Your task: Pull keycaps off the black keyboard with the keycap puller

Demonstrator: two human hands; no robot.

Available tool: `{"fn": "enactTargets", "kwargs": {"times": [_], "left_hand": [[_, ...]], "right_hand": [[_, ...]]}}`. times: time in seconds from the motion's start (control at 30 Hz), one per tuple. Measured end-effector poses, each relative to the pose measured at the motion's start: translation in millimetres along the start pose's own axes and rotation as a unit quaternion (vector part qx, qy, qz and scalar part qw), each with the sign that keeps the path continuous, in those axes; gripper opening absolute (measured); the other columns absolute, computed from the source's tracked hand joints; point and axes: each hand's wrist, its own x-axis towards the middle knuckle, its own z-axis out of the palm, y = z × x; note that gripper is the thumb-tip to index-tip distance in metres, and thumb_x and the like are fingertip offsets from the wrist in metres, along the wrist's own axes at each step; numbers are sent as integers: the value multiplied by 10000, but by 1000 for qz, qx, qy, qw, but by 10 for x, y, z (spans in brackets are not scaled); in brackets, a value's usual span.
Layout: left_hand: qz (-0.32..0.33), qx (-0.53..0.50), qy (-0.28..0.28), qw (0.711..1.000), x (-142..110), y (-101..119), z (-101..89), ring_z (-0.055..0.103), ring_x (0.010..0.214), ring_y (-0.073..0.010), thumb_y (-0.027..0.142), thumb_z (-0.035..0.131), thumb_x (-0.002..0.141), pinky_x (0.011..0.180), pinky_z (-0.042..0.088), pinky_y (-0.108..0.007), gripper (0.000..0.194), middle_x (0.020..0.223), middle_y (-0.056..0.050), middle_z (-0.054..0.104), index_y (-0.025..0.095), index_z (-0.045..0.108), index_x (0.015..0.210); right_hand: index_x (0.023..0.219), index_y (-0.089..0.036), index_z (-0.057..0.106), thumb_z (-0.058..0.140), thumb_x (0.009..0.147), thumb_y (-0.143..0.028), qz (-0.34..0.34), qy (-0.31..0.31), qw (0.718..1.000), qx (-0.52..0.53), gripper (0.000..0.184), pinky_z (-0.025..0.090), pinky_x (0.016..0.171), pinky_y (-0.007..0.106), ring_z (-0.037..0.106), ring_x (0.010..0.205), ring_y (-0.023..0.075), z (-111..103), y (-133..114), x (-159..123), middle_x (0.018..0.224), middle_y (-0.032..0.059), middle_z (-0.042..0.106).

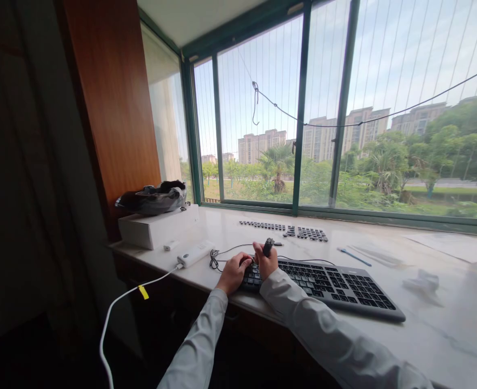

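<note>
A black keyboard (336,283) lies on the white marble sill (445,319) in front of me. My left hand (233,273) rests on the keyboard's left end, fingers curled over the keys. Just above that end, my right hand (266,262) pinches a small black object (267,246), which looks like a keycap or puller. Several loose black keycaps (291,231) lie in rows farther back toward the window.
A white power strip (194,254) with a white cable (133,294) and a black cord (218,255) lies to the left. Behind it, a white box (157,227) carries a black bag (153,197). A blue pen (354,256) and crumpled tissue (423,281) lie right.
</note>
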Motion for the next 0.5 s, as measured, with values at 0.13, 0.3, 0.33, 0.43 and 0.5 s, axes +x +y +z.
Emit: {"fn": "enactTargets", "kwargs": {"times": [0.13, 0.3, 0.33, 0.43, 0.5], "left_hand": [[-32, -46, 63, 996, 1, -35, 4, 652, 916, -149, 312, 377, 938, 818, 478, -259, 202, 963, -25, 698, 212, 553, 948], [-75, -23, 99, 992, -11, -54, -28, 659, 866, -157, 325, 371, 940, 805, 468, -274, 223, 862, -17, 708, 218, 562, 981], [-75, -26, 104, 991, -17, -56, -35, 659, 855, -157, 330, 374, 938, 798, 468, -274, 230, 857, -15, 709, 219, 568, 993], [-64, -37, 120, 990, -36, -63, -47, 657, 842, -158, 340, 391, 928, 795, 465, -276, 239, 848, -9, 711, 226, 589, 998], [-57, -36, 125, 990, -43, -61, -49, 658, 848, -162, 332, 410, 915, 797, 465, -280, 237, 844, -6, 714, 231, 606, 1001]], "right_hand": [[404, -188, 394, 647, 734, -448, -167, -40, 968, -182, 490, 215, 482, 258, 271, 446, 82, -175, -191, 37, 397, -44, 315], [497, -219, 615, 729, 673, -334, -217, -134, 908, -331, 240, 234, 530, 262, 339, 436, 97, -662, -332, 143, 420, -27, 476], [501, -229, 628, 749, 653, -345, -217, -134, 904, -342, 226, 241, 536, 263, 353, 435, 103, -780, -329, 153, 425, -20, 496], [513, -238, 629, 760, 643, -394, -222, -168, 871, -405, 242, 292, 569, 267, 447, 461, 126, -1103, -262, 160, 483, 8, 576], [576, -240, 651, 684, 723, -430, -214, -176, 818, -503, 243, 328, 592, 281, 525, 499, 156, -1251, -203, 157, 543, 32, 630]]}}
